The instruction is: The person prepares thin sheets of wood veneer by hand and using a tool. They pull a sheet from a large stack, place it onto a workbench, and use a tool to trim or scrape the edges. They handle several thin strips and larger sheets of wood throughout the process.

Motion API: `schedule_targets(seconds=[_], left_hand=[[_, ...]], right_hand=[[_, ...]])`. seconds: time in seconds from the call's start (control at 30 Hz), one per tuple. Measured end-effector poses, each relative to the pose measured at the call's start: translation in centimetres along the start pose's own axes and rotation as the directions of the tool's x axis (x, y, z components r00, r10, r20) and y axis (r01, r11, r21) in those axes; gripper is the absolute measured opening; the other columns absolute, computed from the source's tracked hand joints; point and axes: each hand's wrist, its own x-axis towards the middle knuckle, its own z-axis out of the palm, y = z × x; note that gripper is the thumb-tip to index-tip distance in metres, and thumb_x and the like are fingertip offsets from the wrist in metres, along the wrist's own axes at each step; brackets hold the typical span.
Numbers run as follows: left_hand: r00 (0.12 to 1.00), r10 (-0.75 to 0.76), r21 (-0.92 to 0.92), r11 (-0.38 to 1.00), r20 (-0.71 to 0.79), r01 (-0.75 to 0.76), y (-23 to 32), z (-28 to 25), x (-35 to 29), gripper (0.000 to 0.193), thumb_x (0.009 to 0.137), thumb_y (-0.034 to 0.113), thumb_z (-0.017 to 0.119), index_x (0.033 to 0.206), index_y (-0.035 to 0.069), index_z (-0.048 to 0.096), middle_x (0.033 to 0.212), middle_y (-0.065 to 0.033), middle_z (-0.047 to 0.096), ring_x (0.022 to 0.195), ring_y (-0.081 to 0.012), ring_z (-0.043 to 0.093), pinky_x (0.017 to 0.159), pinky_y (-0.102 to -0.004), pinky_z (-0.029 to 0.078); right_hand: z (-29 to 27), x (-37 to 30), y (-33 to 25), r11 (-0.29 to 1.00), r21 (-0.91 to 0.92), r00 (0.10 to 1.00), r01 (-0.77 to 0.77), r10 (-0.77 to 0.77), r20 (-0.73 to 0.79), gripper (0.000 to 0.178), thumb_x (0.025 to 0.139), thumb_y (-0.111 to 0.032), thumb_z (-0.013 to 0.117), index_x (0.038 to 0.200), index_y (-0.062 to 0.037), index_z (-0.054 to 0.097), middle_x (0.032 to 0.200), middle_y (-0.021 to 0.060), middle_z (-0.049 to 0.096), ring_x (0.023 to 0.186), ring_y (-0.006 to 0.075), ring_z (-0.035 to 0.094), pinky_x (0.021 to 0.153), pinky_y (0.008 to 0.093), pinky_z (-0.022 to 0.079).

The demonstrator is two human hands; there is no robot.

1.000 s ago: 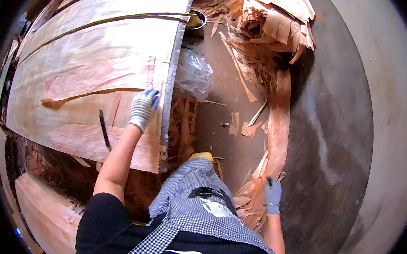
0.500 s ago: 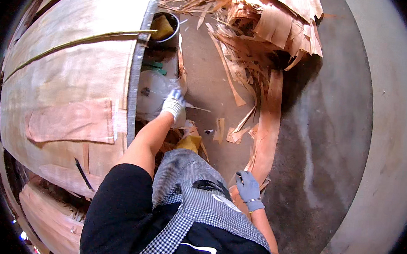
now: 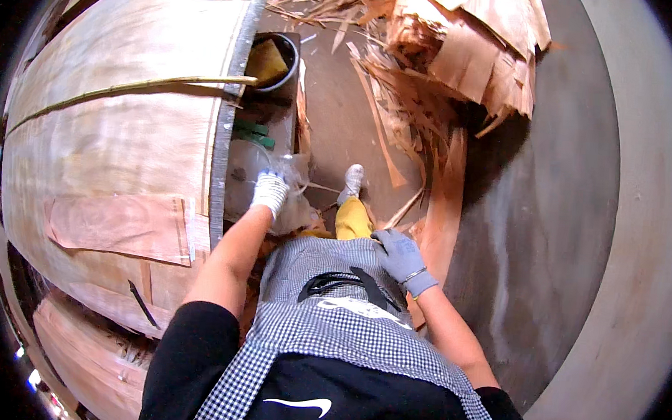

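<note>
My left hand (image 3: 269, 192), in a white knit glove, reaches down beside the table edge, and its fingers curl into a crumpled clear plastic bag (image 3: 294, 207). My right hand (image 3: 399, 254), in a grey glove, hangs by my hip against the checked apron (image 3: 322, 317) with its fingers apart and nothing in it. A long veneer strip (image 3: 445, 209) lies on the floor just right of that hand. My foot in a white shoe (image 3: 353, 179) stands ahead of the bag.
A large veneer sheet (image 3: 117, 135) covers the table at left, with a veneer patch (image 3: 120, 224), a thin stick (image 3: 128, 86) and a dark tool (image 3: 142, 303) on it. A black bucket with a yellow sponge (image 3: 273, 60) stands ahead. Veneer scraps (image 3: 461, 48) are piled at the far right.
My left hand left the veneer sheet, moved right off the table edge and went down to the plastic bag. My right hand rose from the veneer strip to my hip.
</note>
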Motion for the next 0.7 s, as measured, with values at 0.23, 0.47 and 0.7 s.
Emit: schedule_targets(seconds=[0.23,0.47,0.7], left_hand=[[0.993,-0.032,-0.677,0.734,-0.111,-0.052,-0.2,-3.5,-2.2,0.013,0.075,0.023,0.058,0.077,0.013,0.066,0.075,-0.0114,0.063,0.073,-0.0306,0.06,0.066,-0.0396,0.046],[0.992,-0.039,-0.705,0.707,-0.117,-0.056,1.0,-15.0,-3.3,0.026,0.076,0.028,0.057,0.09,0.005,0.06,0.095,-0.0159,0.058,0.097,-0.034,0.051,0.088,-0.0407,0.039],[0.988,-0.154,-0.754,0.649,0.0,0.101,-0.1,-16.6,-2.7,0.025,0.08,0.031,0.052,0.091,0.011,0.064,0.083,-0.0135,0.063,0.097,-0.035,0.053,0.095,-0.0425,0.033]], right_hand=[[-2.0,9.4,1.0,0.978,-0.027,0.967,0.206,-0.2,0.156,0.024,0.081,-0.025,0.05,0.098,-0.0101,0.056,0.096,0.013,0.056,0.085,0.0299,0.058,0.074,0.0395,0.046],[-7.9,20.6,-7.1,0.833,0.129,0.742,0.538,-0.541,0.395,0.045,0.08,-0.019,0.052,0.123,-0.0128,0.039,0.099,0.0178,0.057,0.086,0.0347,0.057,0.073,0.0404,0.047],[-9.4,29.2,-4.5,0.766,0.09,0.577,0.637,-0.551,0.603,0.036,0.078,-0.019,0.056,0.112,-0.0088,0.052,0.096,0.016,0.061,0.089,0.0333,0.058,0.076,0.0397,0.046]])
